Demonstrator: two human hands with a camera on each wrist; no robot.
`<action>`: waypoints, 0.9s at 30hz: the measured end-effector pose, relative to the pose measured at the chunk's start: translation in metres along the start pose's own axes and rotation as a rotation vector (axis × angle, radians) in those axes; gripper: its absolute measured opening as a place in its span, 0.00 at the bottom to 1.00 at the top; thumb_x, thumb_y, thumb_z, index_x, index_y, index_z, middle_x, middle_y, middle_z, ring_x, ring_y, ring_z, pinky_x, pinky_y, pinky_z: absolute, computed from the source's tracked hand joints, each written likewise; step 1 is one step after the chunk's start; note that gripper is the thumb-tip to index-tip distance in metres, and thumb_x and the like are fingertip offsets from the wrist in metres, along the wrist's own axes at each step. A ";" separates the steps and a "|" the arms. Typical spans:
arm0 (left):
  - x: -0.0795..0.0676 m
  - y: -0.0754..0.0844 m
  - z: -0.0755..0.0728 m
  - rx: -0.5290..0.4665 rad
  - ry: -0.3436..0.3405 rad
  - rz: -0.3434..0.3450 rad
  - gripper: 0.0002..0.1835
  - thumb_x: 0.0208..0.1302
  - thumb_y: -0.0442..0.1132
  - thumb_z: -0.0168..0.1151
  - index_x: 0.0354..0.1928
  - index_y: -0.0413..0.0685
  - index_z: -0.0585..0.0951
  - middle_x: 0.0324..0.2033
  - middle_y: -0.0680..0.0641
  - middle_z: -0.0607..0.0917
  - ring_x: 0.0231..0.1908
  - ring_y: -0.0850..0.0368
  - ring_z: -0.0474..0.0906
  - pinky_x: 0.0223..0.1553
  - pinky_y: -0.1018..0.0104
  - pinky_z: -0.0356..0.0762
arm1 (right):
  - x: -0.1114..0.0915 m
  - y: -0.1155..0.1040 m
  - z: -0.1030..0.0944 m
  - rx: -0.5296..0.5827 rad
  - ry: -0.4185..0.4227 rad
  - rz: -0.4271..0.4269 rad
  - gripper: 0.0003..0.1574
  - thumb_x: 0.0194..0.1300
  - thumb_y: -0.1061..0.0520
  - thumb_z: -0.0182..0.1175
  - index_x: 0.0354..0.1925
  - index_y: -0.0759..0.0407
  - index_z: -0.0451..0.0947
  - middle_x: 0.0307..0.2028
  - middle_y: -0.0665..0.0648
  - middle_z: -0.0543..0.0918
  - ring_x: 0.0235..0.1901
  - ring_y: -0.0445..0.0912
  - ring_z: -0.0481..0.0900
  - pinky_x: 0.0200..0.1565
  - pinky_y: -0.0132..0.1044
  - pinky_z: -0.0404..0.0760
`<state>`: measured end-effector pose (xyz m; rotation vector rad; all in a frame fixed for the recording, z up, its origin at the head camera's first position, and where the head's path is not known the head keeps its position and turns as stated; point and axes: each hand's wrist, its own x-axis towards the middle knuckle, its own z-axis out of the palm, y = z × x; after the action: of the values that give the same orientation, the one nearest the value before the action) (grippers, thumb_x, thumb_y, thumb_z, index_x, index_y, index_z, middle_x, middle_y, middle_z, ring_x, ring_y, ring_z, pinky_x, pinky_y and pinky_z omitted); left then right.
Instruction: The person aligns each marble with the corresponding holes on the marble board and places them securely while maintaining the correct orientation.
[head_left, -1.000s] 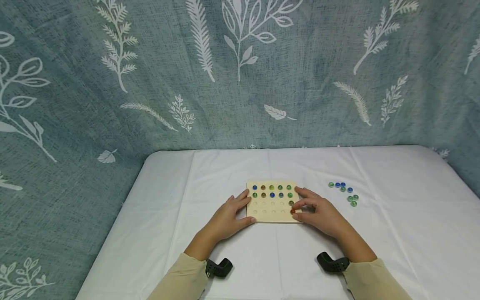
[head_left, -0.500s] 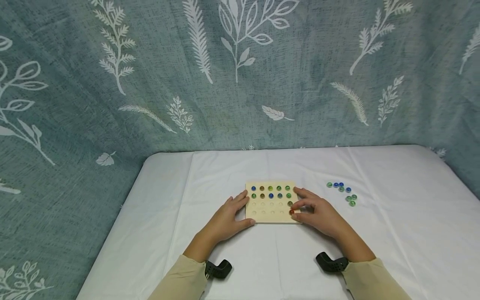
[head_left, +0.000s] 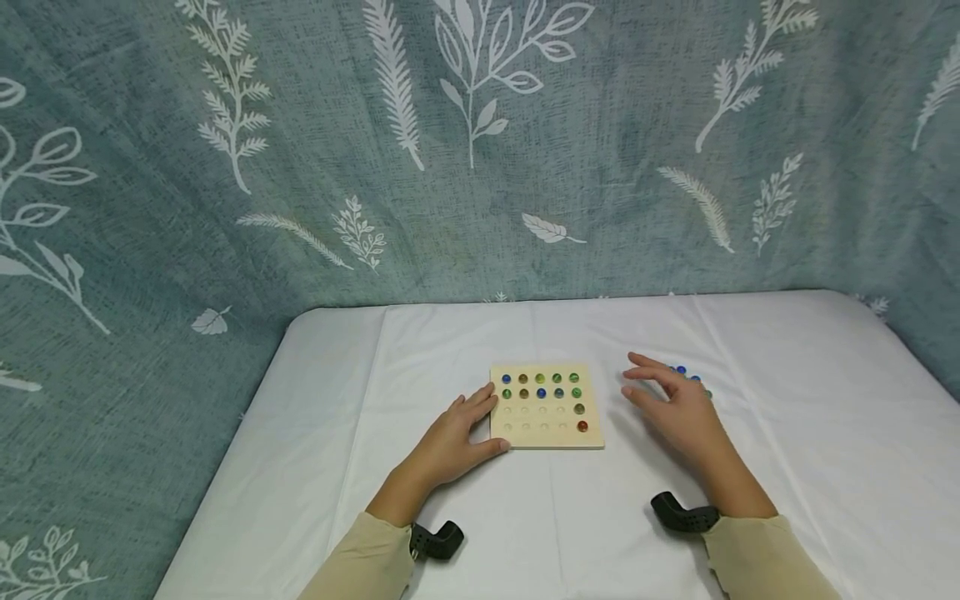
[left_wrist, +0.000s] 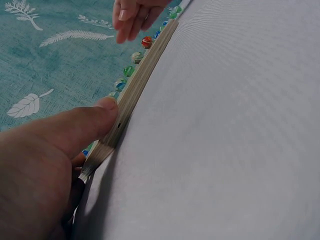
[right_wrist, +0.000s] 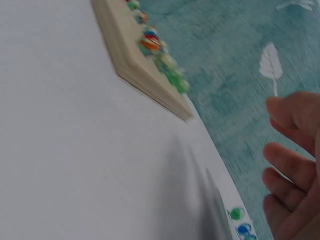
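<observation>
A pale wooden board with rows of round hollows lies on the table. Glass marbles fill its two far rows; in the nearer two rows, an amber-green marble and a red marble sit at the right end. My left hand holds the board's left side, thumb at the front corner and fingertips on the left edge. In the left wrist view the thumb presses against the board's edge. My right hand hovers right of the board, fingers apart and holding nothing.
Loose marbles lie on the white cloth behind the right hand, partly hidden by it; a green marble shows in the right wrist view. A leaf-patterned curtain hangs behind the table. Each wrist wears a black device.
My right hand has let go of the red marble, left in its hollow, and moved right and up toward the loose marbles. The left hand stays on the board.
</observation>
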<state>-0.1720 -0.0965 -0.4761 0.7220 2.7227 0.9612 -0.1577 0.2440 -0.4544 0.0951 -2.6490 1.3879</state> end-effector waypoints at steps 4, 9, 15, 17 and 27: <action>0.000 -0.001 0.001 0.002 -0.002 -0.004 0.43 0.62 0.57 0.66 0.75 0.50 0.62 0.76 0.56 0.55 0.76 0.52 0.50 0.77 0.51 0.50 | 0.000 0.010 -0.020 0.035 0.179 0.053 0.27 0.69 0.47 0.61 0.57 0.64 0.79 0.67 0.59 0.73 0.70 0.54 0.65 0.71 0.56 0.64; 0.000 -0.002 0.002 0.009 0.001 0.005 0.43 0.62 0.57 0.66 0.75 0.50 0.62 0.76 0.56 0.56 0.76 0.54 0.51 0.77 0.52 0.50 | 0.000 0.029 -0.038 0.010 0.291 0.224 0.30 0.69 0.43 0.60 0.61 0.61 0.78 0.70 0.56 0.69 0.73 0.52 0.60 0.74 0.53 0.58; 0.001 -0.002 0.002 0.012 0.005 0.012 0.43 0.62 0.57 0.66 0.75 0.50 0.62 0.76 0.56 0.57 0.76 0.56 0.51 0.77 0.53 0.49 | 0.003 0.046 -0.042 -0.024 0.248 0.326 0.34 0.69 0.41 0.58 0.63 0.60 0.75 0.74 0.56 0.62 0.76 0.56 0.50 0.74 0.60 0.54; 0.001 -0.001 0.001 0.012 0.006 0.012 0.43 0.62 0.57 0.66 0.75 0.50 0.62 0.76 0.56 0.57 0.76 0.56 0.51 0.77 0.53 0.49 | 0.003 0.048 -0.041 -0.043 0.227 0.317 0.33 0.70 0.41 0.58 0.63 0.61 0.75 0.74 0.57 0.61 0.76 0.57 0.49 0.74 0.60 0.54; 0.001 -0.001 0.000 0.002 0.011 0.002 0.43 0.62 0.57 0.67 0.75 0.51 0.63 0.76 0.57 0.57 0.76 0.54 0.51 0.77 0.52 0.50 | 0.005 0.048 -0.038 -0.174 0.126 0.254 0.32 0.71 0.45 0.58 0.63 0.63 0.74 0.74 0.64 0.58 0.75 0.64 0.48 0.71 0.67 0.51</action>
<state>-0.1734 -0.0970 -0.4772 0.7226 2.7331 0.9666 -0.1649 0.3029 -0.4715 -0.3487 -2.7326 1.1748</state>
